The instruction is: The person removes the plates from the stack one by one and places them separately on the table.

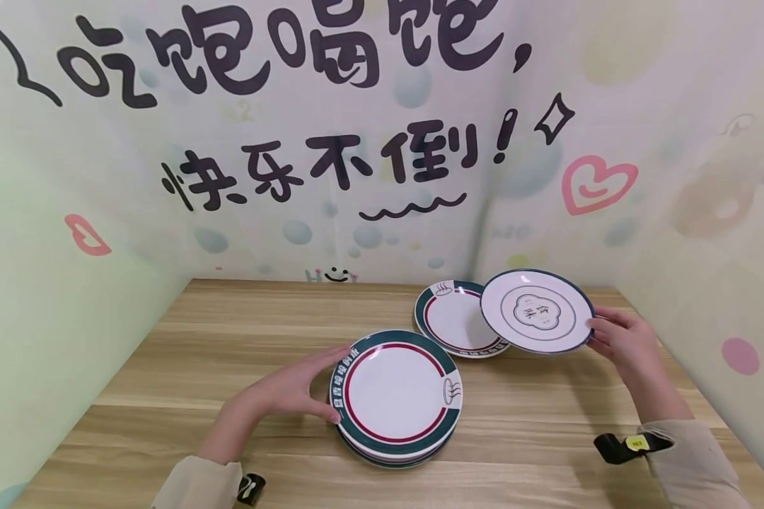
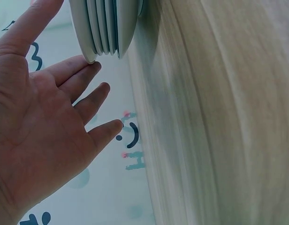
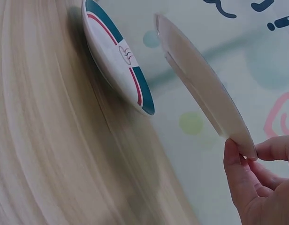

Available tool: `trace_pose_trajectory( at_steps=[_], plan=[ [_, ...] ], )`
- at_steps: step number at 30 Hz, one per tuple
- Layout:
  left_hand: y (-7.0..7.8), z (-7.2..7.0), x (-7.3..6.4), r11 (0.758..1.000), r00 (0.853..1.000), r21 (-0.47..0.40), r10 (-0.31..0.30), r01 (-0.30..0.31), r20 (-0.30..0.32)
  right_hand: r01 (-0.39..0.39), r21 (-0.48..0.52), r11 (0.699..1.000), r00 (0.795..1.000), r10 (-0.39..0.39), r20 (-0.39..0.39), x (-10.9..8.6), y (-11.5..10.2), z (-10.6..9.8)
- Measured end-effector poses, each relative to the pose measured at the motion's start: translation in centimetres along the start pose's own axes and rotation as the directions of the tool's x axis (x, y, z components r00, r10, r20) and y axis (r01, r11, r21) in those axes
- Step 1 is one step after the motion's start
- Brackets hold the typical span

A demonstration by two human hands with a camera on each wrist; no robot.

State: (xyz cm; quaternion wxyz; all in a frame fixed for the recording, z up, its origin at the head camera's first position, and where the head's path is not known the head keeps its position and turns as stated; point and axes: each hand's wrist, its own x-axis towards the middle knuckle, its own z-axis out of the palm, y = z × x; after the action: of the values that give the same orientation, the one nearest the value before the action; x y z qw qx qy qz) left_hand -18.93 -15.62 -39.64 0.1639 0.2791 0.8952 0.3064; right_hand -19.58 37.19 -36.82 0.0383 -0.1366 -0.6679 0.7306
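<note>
A stack of white plates [image 1: 395, 389] with green and red rims stands on the table in the head view. At its left edge my left hand [image 1: 286, 389] has thumb and fingers spread, fingertips right at the top rim. The left wrist view shows the stacked plates [image 2: 104, 28] edge-on above the straight fingers of this hand [image 2: 50, 108]. My right hand [image 1: 624, 343] pinches the edge of a white plate [image 1: 537, 311] with a dark blue rim and a printed emblem. That plate [image 3: 205, 84] is held tilted, raised above the table.
Another green-and-red-rimmed plate [image 1: 455, 318] lies behind the stack, partly hidden by the raised plate. The wooden table [image 1: 242, 332] ends at a printed backdrop [image 1: 331, 240], with side panels at left and right.
</note>
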Motion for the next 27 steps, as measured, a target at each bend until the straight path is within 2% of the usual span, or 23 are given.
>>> trace_pose_trajectory(
  at_steps=[20,27],
  plan=[
    [0.1,-0.1,0.1,1.000,1.000,0.003,-0.013,0.013,0.007,-0.066,0.190,0.979,0.991,0.087,-0.104,1.3,1.0,-1.6],
    [0.0,-0.1,0.1,1.000,1.000,0.001,-0.002,0.002,0.010,-0.080,0.213,0.974,0.985,0.110,-0.132,1.7,1.3,-1.9]
  ],
)
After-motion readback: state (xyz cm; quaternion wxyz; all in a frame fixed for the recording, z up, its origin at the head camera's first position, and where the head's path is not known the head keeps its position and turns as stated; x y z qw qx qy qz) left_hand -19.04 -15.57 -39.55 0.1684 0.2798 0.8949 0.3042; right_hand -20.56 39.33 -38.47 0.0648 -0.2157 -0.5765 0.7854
